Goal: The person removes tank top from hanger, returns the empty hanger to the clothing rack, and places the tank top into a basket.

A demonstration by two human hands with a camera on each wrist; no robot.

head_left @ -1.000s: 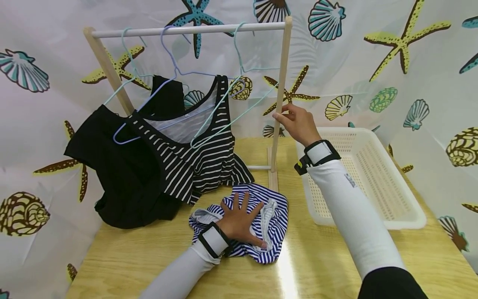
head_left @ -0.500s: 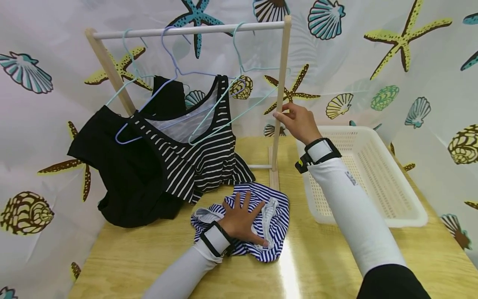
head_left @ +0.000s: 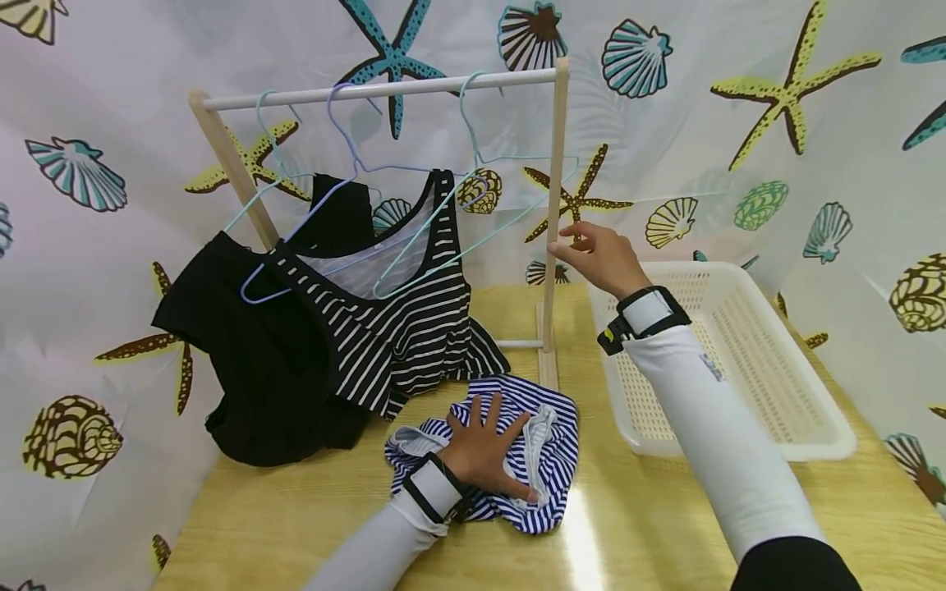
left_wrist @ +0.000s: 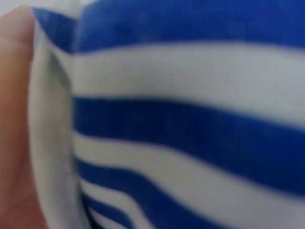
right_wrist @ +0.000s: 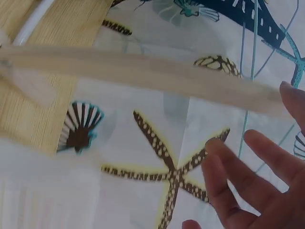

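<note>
My left hand (head_left: 484, 451) lies spread, palm down, on a blue-and-white striped garment (head_left: 554, 410) bunched on the table. In the left wrist view the striped cloth (left_wrist: 181, 119) fills most of the picture, with part of the hand at its left edge. My right hand (head_left: 602, 258) is at the right wooden post (head_left: 556, 180) of a clothes rack. In the right wrist view the thumb (right_wrist: 291, 98) overlaps the post, while the other fingers (right_wrist: 238, 167) are loosely bent and look apart from it.
A black garment (head_left: 259, 369) and a black-and-white striped top (head_left: 414, 336) hang on hangers on the rack's rail (head_left: 414, 86). A bare mint hanger (head_left: 473, 222) hangs near the right post. To the right stands a white plastic basket (head_left: 769, 353). A seashell-patterned sheet (head_left: 695, 131) surrounds the table (head_left: 259, 525).
The head view has tilted a little, so the whole scene sits slightly lower. The left hand stays on the striped garment, and the right hand stays beside the post.
</note>
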